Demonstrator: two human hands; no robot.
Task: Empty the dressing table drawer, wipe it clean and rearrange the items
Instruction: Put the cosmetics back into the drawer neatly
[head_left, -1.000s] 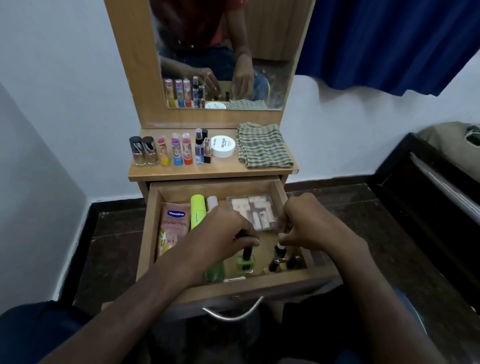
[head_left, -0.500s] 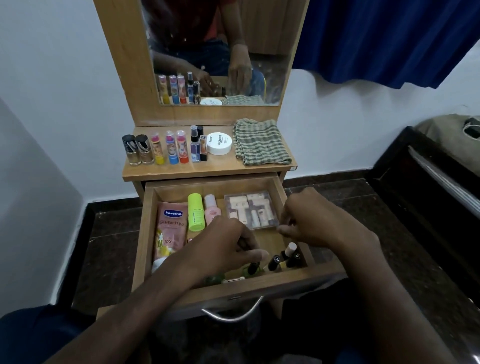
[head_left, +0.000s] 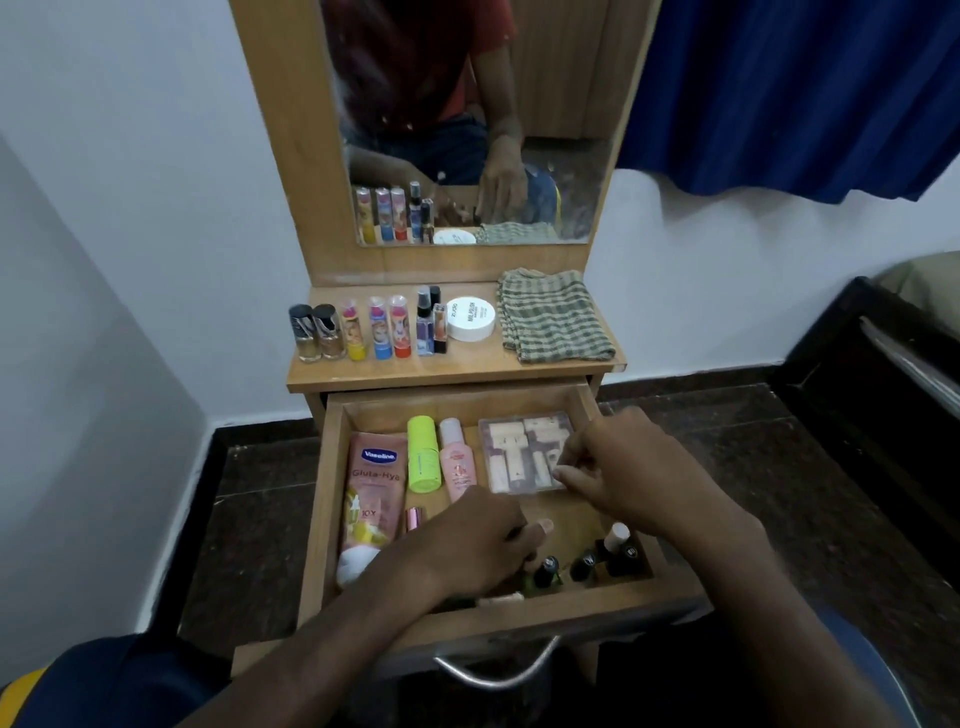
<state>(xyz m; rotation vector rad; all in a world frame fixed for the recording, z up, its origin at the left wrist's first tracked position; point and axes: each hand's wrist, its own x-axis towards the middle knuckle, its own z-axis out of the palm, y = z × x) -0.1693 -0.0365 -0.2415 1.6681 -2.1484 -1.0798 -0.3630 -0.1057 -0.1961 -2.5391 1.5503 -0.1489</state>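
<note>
Head view: drawer of the dressing table pulled fully out, both hands inside it.

Left hand curled low over the front of the drawer, fingers bent down among the small bottles there; can't tell if it's actually gripping one. A dark-capped green nail polish bottle sits just beside its fingertips.

Right hand hangs loosely curled over the right half, fingertips at the near right corner of the clear plastic box holding beige pieces. Contact unclear, nothing visibly pinched.

Drawer contents, left to right at the back: pink Vaseline tube lying lengthwise along the left wall, lime green bottle, pink bottle, then the clear box. A small pink cap lies just below the green bottle. Front right corner: three more small bottles, two dark-capped, one white-capped, standing close together.

Bench top above: row of small bottles on the left, white round jar in the middle, folded green checked cloth on the right. Mirror behind.
</note>
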